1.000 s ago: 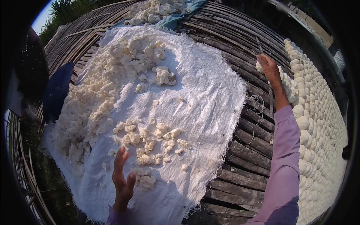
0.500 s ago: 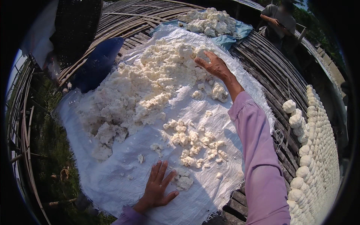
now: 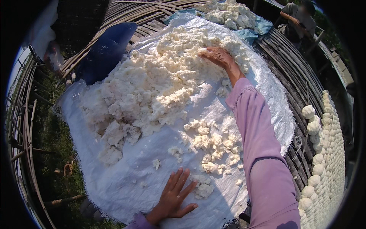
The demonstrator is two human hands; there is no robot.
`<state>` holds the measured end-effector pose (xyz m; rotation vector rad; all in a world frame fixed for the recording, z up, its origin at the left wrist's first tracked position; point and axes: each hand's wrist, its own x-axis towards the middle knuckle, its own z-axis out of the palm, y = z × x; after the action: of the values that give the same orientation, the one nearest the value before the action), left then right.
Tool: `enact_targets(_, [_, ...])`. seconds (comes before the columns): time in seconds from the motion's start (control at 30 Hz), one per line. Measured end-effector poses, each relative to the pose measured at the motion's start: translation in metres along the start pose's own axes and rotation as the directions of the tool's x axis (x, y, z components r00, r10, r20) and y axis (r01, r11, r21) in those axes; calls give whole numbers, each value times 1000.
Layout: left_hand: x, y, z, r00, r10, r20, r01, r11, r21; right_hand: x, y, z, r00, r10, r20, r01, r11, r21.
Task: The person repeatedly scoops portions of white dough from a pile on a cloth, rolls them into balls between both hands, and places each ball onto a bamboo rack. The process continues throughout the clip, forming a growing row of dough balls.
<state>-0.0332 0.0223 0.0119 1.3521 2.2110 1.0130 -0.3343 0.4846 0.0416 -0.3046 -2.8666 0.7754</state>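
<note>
A big heap of crumbly white dough-like mass [image 3: 152, 87] is spread over a white woven plastic sheet [image 3: 141, 183]. At the heap's far right part, my right hand [image 3: 221, 58] touches the mass, its fingers stretched to the left and slightly bent; their undersides are hidden. My left hand [image 3: 174, 197] lies palm down near the front edge of the sheet, fingers spread and holding nothing. Beside its fingertips sits a small flattened lump [image 3: 203, 187]. Loose crumbs [image 3: 217, 145] lie scattered between the heap and my left hand.
Many white balls [image 3: 331, 152] stand in rows along the right side. A dark blue curved sheet or basin [image 3: 106, 51] stands at the heap's far left. Behind lies another white pile [image 3: 230, 15] on blue plastic. Bamboo slats [image 3: 293, 65] carry everything. A person [image 3: 299, 21] sits far right.
My right hand has come down onto the heap, its fingers less spread. The view has shifted, so the sheet appears further right; my left hand stays flat beside the same lump.
</note>
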Motion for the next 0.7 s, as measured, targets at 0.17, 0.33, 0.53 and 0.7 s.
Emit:
enact_targets(0.17, [-1,0,1,999,25,-32,-24,1000,17,-55,-1,3,994,85,63,-82,996,-44])
enact_targets(0.33, [-4,-4,5,997,54,-58,-54,998,13,-167,-18,40,969,9,-249,-61,977,-203])
enact_targets(0.53, [-6,-7,6,994,77,-74,-77,997,-7,-161,-5,5,941,138,-308,-65,970,234])
enact_targets(0.7, [-4,-5,7,992,79,-95,-78,997,11,-143,-20,28,921,390,1,-390,921,-7])
